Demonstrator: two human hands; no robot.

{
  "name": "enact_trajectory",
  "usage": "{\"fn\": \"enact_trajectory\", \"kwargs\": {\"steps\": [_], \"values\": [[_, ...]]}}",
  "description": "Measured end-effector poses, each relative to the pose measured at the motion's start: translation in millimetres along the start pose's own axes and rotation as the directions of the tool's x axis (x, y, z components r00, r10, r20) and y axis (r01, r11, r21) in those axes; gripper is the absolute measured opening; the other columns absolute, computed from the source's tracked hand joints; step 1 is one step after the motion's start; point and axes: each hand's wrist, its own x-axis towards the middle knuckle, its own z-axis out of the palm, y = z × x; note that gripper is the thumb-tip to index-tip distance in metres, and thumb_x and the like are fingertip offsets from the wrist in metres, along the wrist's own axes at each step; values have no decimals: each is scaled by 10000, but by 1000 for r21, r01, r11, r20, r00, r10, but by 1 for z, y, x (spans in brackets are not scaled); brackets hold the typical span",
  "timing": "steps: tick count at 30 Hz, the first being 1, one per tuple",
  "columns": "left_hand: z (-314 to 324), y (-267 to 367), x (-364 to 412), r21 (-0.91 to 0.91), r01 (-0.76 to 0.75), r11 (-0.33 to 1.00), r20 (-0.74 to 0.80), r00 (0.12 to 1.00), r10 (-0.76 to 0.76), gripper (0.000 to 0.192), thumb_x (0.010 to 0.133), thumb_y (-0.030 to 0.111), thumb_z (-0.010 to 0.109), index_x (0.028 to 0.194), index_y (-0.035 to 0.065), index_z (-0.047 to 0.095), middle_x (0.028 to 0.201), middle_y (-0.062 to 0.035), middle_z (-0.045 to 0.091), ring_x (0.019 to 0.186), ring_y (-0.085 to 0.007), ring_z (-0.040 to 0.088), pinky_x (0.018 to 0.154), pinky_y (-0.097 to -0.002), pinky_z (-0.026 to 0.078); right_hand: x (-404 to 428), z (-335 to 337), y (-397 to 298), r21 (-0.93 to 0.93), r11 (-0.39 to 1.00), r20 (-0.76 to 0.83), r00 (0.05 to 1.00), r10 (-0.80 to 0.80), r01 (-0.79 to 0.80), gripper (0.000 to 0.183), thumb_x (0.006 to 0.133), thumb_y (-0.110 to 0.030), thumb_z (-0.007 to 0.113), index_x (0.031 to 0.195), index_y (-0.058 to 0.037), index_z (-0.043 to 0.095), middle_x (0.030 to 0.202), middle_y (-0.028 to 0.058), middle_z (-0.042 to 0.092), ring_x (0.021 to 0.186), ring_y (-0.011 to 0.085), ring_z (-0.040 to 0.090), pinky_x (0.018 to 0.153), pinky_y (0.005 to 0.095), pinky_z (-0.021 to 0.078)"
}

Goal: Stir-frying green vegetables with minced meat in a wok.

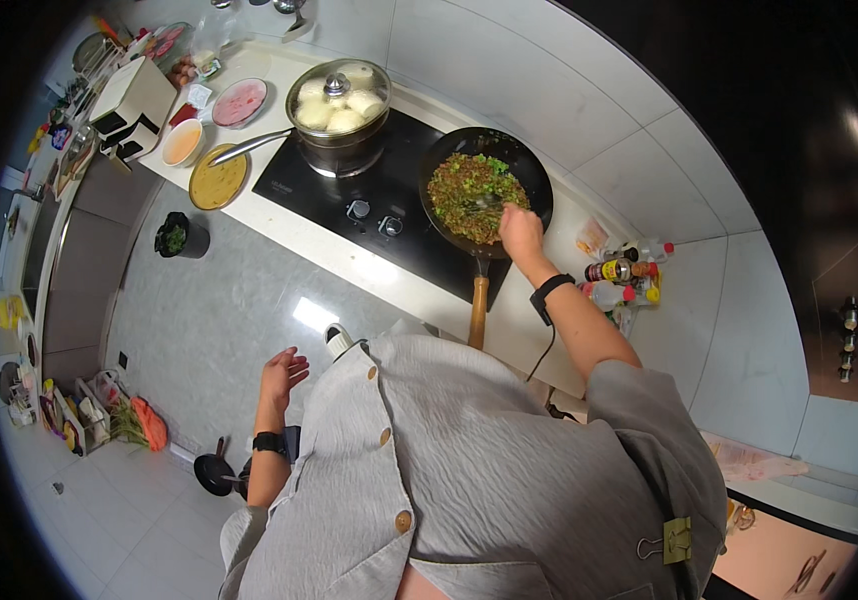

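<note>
My right hand (pixel 522 231) is closed around a small metal utensil (pixel 487 202) over the black wok (pixel 538 163). The utensil's tip rests in a chopped green and brown filling (pixel 470 191), and its exact kind is hard to make out. Brighter green bits lie on the filling's far side. Toward my body points the wok's wooden handle (pixel 478 311), with neither hand on it. My left hand (pixel 283 375) hangs at my side above the floor, fingers slightly apart, holding nothing.
A glass-lidded pot (pixel 346 142) with pale round buns stands on the black cooktop (pixel 309 196). Left of it are a yellow plate (pixel 211 187), a bowl of orange liquid (pixel 183 142) and a pink plate (pixel 240 103). Several sauce bottles (pixel 613 270) stand at right. A bin (pixel 190 238) is on the floor.
</note>
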Motion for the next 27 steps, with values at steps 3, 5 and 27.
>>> {"fn": "enact_trajectory", "kwargs": {"steps": [3,5,27], "values": [[-4,-2,-3,8,11,1000,-26,1000,-11,408,967,265,547,1248,-31,548,1048,-164,646,963,-276,656,836,-380,565,23,-7,-5,92,995,-147,989,-19,33,209,898,-123,576,1029,-12,694,889,217,688,789,386,663,727,453,545],[-5,-4,-3,6,10,1000,-23,1000,-10,405,967,268,548,1242,-29,551,1044,-161,646,963,-276,656,836,-380,565,42,0,-17,140,987,-186,981,-48,75,213,898,-120,580,1045,-13,691,907,214,686,803,386,660,733,450,542],[-7,2,-8,-28,-37,999,-54,998,35,402,968,271,547,1238,-26,555,1034,-154,646,960,-266,657,835,-375,564,86,17,48,607,738,92,948,304,-296,244,963,-141,560,1109,-4,698,721,58,694,599,125,623,599,297,507]]}}
